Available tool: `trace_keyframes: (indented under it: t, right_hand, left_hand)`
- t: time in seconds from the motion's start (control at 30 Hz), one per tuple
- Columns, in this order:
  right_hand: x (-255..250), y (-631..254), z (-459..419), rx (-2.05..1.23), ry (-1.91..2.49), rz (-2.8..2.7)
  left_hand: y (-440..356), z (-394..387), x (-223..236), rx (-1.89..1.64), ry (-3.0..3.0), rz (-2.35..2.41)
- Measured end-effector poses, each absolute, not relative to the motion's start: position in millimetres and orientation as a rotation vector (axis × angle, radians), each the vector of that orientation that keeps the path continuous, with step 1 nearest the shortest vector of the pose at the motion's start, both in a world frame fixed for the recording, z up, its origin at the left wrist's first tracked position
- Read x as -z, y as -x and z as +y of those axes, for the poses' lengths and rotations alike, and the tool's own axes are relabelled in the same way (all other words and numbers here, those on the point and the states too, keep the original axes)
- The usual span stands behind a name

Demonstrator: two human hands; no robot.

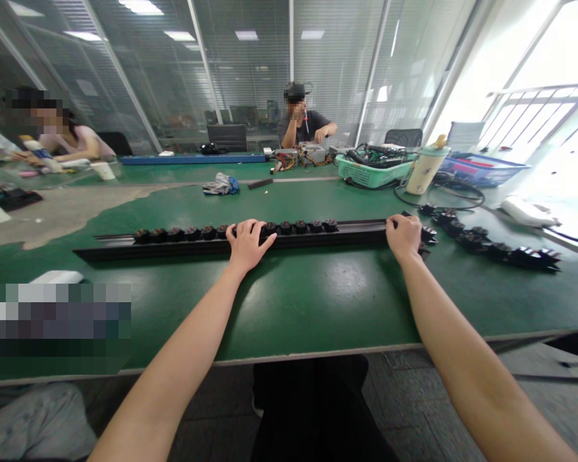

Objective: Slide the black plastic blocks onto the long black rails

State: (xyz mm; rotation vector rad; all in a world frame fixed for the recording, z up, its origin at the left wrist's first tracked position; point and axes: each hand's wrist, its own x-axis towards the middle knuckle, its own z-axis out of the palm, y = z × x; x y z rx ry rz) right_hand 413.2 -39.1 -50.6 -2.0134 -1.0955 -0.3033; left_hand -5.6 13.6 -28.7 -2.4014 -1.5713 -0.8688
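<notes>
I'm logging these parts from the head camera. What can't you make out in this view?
- Head view: the left hand and right hand hide parts of the black rail.
- Head view: tangled cables hide the inside of the green plastic basket.
- Head view: a pixelated patch hides the table's near left.
- Head view: the small black parts are too small for fine detail.

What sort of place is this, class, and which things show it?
Probably an electronics assembly workshop: a green workbench, a long black rail lined with small black components, and a plastic basket of cables near loose wiring.
</notes>
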Motion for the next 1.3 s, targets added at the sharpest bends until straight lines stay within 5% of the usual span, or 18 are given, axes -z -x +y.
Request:
trace_keyframes:
  t: [1.3]
  right_hand:
    - [48, -426, -41, 0.288, 2.072, -1.101]
  left_hand:
    - [6, 16, 31, 0.883, 2.401, -1.556]
